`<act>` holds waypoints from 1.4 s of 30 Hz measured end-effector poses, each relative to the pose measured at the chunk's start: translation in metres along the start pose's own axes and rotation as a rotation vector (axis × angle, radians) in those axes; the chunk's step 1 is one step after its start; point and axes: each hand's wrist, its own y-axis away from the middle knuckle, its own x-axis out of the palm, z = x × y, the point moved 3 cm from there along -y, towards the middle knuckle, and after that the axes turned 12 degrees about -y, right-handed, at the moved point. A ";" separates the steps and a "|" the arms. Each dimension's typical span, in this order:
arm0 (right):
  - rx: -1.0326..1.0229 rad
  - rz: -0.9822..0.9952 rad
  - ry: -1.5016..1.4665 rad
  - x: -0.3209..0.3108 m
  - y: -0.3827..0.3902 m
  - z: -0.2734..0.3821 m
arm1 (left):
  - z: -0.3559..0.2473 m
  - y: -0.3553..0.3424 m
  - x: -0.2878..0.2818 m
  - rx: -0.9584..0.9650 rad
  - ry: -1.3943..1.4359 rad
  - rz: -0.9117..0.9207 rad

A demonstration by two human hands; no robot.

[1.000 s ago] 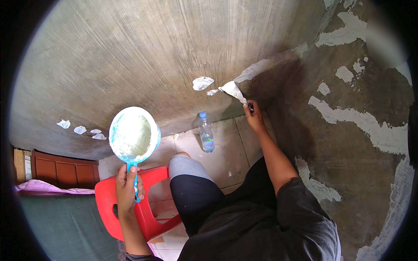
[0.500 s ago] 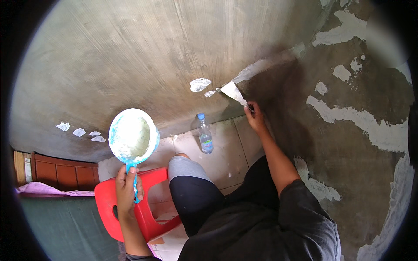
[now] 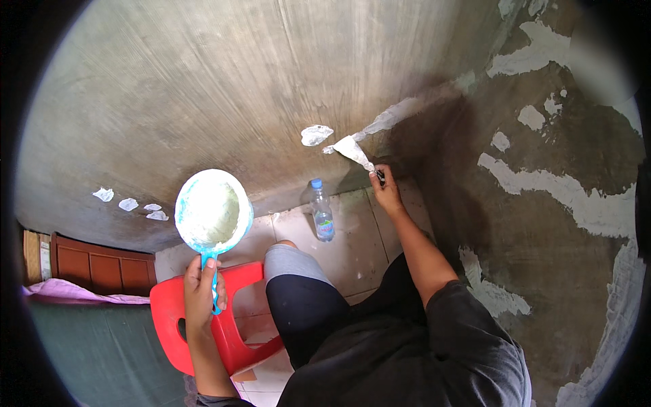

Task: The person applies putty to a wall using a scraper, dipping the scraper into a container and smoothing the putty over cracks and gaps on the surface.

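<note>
My left hand (image 3: 199,292) is closed round the blue handle of a dipper (image 3: 247,216), whose round bowl is smeared with white and holds pale filler paste (image 3: 215,210). In my right hand (image 3: 386,191) is a putty knife (image 3: 352,150), gripped by its dark handle. White paste coats the blade, and its tip meets the grey wall (image 3: 224,88) beside a small white patch (image 3: 329,150). Just left of that lies a larger white patch (image 3: 317,135). A pale smeared streak (image 3: 393,115) runs up and right from the blade.
A clear plastic bottle with a blue cap (image 3: 323,214) stands on the tiled floor (image 3: 356,234) near the wall. By my left knee is a red plastic chair (image 3: 166,319). Green fabric (image 3: 102,353) and brown wooden panels (image 3: 102,266) lie far left. White patches (image 3: 563,190) mark the right wall.
The putty knife and my right hand have shifted a little left and down along the wall. My left hand keeps the dipper almost where it was.
</note>
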 end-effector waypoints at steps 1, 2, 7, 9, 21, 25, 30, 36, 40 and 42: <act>0.030 -0.025 0.011 0.002 -0.002 -0.001 | -0.001 0.001 0.000 -0.001 0.000 -0.003; 0.023 -0.033 0.045 0.002 -0.001 0.000 | -0.002 0.002 0.000 -0.002 -0.001 -0.008; -0.012 -0.102 0.118 -0.038 0.020 -0.046 | -0.006 -0.003 0.005 -0.012 0.026 0.011; 0.037 -0.085 0.069 -0.042 0.018 -0.046 | -0.006 -0.004 0.005 -0.012 0.018 0.014; 0.032 -0.074 0.093 -0.059 0.014 -0.044 | -0.004 -0.005 0.007 0.029 0.000 -0.014; 0.144 0.043 0.093 -0.060 0.035 -0.022 | 0.000 0.000 0.002 0.015 -0.002 -0.026; 0.075 0.066 -0.011 -0.065 0.056 0.026 | -0.002 0.000 0.004 0.004 0.001 -0.005; 0.045 0.039 -0.001 -0.057 0.050 0.027 | -0.003 0.000 0.002 0.010 -0.007 0.020; -0.038 -0.002 0.033 -0.039 0.029 0.007 | -0.004 -0.001 0.003 0.002 -0.011 0.013; -0.058 -0.018 0.031 -0.029 0.019 0.003 | -0.004 0.000 0.003 -0.007 -0.015 0.000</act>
